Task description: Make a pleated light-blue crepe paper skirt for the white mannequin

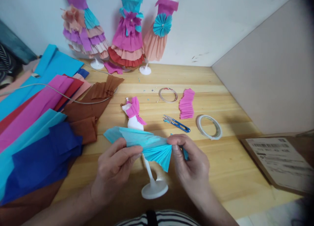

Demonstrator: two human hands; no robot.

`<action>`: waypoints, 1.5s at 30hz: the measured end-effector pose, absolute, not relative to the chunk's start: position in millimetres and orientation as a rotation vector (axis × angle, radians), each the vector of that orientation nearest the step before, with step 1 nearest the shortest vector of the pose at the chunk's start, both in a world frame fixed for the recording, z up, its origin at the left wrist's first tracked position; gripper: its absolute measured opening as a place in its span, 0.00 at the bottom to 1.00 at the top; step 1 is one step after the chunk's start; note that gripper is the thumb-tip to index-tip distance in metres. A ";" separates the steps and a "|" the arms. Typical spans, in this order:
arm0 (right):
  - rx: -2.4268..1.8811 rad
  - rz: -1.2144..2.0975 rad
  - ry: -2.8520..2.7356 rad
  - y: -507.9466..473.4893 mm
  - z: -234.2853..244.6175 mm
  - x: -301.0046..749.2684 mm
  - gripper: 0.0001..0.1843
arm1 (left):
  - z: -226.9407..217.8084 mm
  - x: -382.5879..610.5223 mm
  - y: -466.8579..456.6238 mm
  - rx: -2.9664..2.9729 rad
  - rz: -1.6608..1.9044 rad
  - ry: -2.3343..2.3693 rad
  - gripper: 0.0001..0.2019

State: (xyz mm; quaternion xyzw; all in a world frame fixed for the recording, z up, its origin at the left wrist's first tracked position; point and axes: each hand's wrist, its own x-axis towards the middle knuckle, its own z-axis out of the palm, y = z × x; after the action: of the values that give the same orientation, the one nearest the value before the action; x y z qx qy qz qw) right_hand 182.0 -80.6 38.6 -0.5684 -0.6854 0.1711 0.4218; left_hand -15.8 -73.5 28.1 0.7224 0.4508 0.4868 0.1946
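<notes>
A turquoise crepe paper strip [157, 155], pleated along its right part, stretches between my two hands above the table. My left hand [117, 163] pinches it near the middle, thumb and fingers pressed together. At its right end, my right hand [190, 160] grips the pleated corner; a bit of blue shows behind those fingers. Just beyond the paper stands a small white mannequin [135, 123] with a pink crepe wrap [133, 108] over its bust. Its white round base [154, 189] shows below the paper, which hides the mannequin's lower body.
Blue-handled thread snips [180, 125], a pleated pink strip [186, 104] and tape rolls [209, 127] lie to the right. Coloured crepe sheets [46, 163] and a cable [59, 94] cover the left. Dressed mannequins [129, 39] stand at the back; a cardboard box [282, 160] sits far right.
</notes>
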 end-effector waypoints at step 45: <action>-1.378 0.534 -1.762 -79.7 39.8 186.3 0.11 | 23.6 -14.1 -79.2 1.508 1.255 1.341 0.05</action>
State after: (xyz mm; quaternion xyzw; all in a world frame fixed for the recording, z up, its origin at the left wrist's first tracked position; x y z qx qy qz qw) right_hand 186.3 -79.7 39.8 -0.5469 -0.6992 0.2118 0.4088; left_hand -14.1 -79.2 23.6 0.5886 0.5237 0.4898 0.3733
